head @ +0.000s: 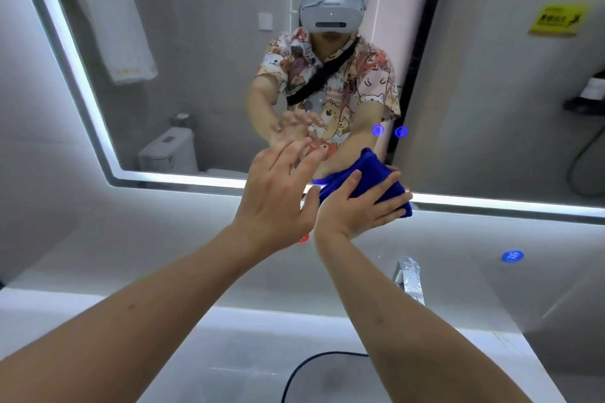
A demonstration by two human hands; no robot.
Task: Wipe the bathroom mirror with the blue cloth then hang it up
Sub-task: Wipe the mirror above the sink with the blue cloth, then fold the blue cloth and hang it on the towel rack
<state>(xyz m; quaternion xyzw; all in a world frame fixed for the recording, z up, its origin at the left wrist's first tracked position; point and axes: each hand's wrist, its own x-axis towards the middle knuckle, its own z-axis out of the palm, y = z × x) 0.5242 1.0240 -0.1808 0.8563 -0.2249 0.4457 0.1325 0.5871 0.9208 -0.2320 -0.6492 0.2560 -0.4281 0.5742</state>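
The bathroom mirror with a lit frame fills the wall ahead. My right hand presses the bunched blue cloth flat against the mirror's lower edge, fingers spread and straight over it. My left hand is raised just left of it, fingers straight and reaching toward the glass near the mirror's bottom, holding nothing. The reflection shows both hands and the cloth meeting the glass.
A chrome faucet stands below the right hand over the white basin. A black cable lies in the basin. Two blue touch icons glow on the mirror. A white towel and toilet appear in reflection.
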